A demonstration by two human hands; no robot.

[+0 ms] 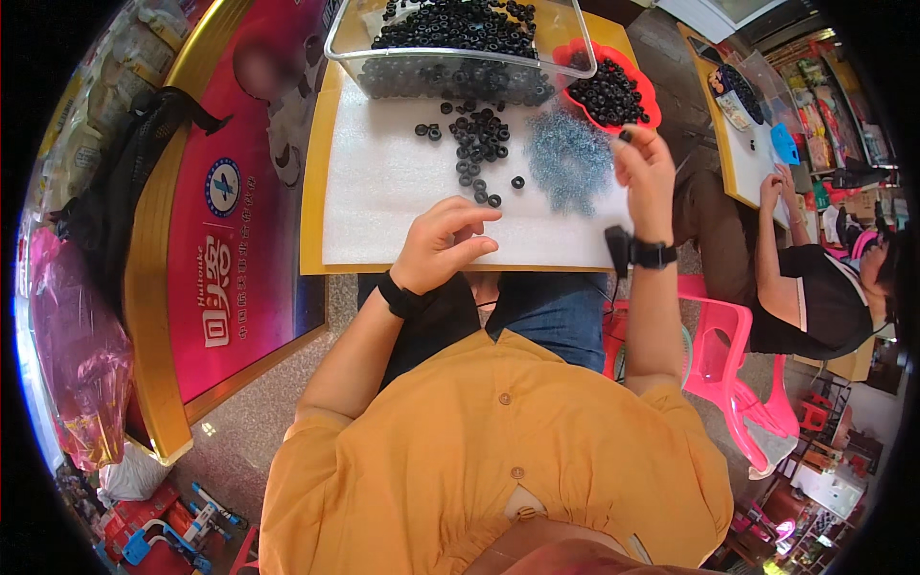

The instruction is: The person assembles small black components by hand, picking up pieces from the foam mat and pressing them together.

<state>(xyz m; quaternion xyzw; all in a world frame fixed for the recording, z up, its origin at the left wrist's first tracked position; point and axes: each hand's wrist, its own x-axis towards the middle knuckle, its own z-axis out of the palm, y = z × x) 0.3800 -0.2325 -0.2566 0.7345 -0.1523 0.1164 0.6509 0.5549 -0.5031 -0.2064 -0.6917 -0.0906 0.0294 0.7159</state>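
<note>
My left hand (443, 245) hovers at the near edge of the white foam sheet (383, 192), fingers half curled and thumb apart, holding nothing visible. Just beyond its fingertips lies a loose scatter of small black rings (476, 144). My right hand (647, 177) is raised beside the red scalloped dish (652, 105), with a small black ring (625, 136) pinched at its fingertips. More black rings fill that dish. Left of my right hand spreads a pile of small clear-blue pieces (567, 161), too fine to make out singly.
A clear plastic bin (350, 72) heaped with black rings stands at the table's far side. A pink-fronted counter (230, 192) with gold edging is on the left. To the right are a pink plastic chair (719, 335) and another person (815, 287) working at a second table.
</note>
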